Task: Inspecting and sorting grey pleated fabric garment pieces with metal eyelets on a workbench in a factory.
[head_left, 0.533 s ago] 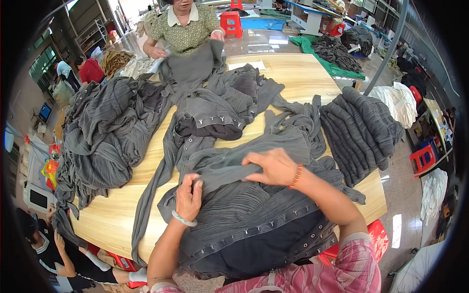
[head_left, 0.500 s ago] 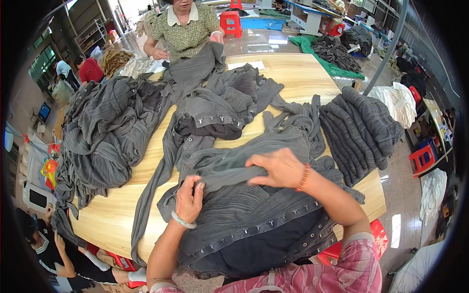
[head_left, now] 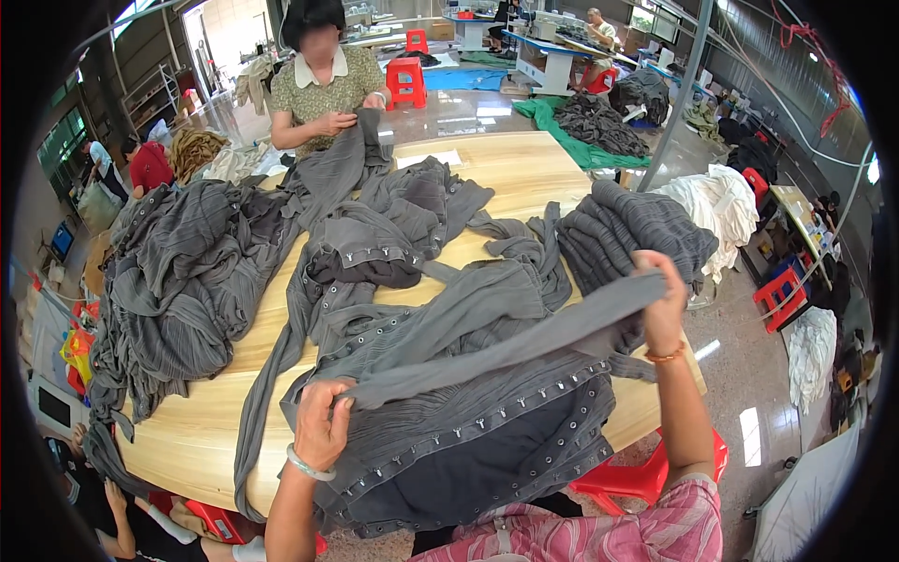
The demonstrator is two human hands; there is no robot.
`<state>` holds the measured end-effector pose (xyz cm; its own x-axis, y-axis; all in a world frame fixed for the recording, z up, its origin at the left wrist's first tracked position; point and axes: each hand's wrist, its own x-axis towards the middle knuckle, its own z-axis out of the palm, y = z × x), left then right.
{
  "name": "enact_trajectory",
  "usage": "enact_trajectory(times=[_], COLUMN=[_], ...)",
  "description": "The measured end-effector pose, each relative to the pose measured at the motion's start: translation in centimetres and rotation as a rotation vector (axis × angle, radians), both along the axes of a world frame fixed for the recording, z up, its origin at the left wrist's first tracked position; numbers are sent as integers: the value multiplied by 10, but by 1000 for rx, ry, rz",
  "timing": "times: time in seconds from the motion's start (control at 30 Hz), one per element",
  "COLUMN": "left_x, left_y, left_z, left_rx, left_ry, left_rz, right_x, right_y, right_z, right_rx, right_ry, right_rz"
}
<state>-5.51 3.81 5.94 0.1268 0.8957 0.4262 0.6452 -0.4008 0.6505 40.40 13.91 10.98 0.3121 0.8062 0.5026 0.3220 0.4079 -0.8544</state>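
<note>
A long dark grey fabric strap [head_left: 506, 342] is stretched between my two hands. My left hand [head_left: 323, 426], with a pale bangle at the wrist, is closed on its left end. Raised at the right, my right hand [head_left: 663, 304] pinches the other end; an orange bead bracelet is on that wrist. Below the strap lies a crinkled grey garment [head_left: 449, 412] with a row of metal hooks and a row of eyelets along its edges. Its dark inner side faces up close to my body.
A big heap of grey garments [head_left: 187, 281] covers the table's left side. More lie mid-table [head_left: 375, 234], and a folded stack [head_left: 627, 234] stands at right. Across the pale wooden table [head_left: 524, 159], a co-worker [head_left: 323, 103] handles grey cloth. A red stool [head_left: 618, 482] is beside me.
My right hand has moved right and up, away from my left, drawing the strap out long. The view has shifted. The co-worker's hands have come together on the cloth.
</note>
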Motion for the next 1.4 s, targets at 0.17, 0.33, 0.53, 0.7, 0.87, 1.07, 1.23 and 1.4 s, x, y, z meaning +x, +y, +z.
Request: enact_trajectory(times=[0.17,0.33,0.53,0.7,0.87,1.07,1.23,1.4], left_x=[0,19,35,69,106,101,100,92], left_y=[-35,-46,-69,-73,-52,-42,-36,-41], left_z=[16,4,-8,-34,-35,-43,-40,-29], left_rx=[-127,-263,-221,-103,-66,-190,-154,-73], left_ry=[29,182,303,294,352,410,363,235], left_rz=[-286,-485,-229,69,181,236,229,284], right_x=[33,13,-19,-31,-49,-67,-50,-29], right_y=[-55,-121,-82,35,130,136,118,88], right_z=[33,33,-29,-74,-148,-127,-98,-65], right_rx=[-38,-599,-470,-464,-602,-611,-741,-829], right_ry=[-130,-600,-786,-441,-296,-265,268,170], right_rz=[107,936,851,397,227,377,526,571])
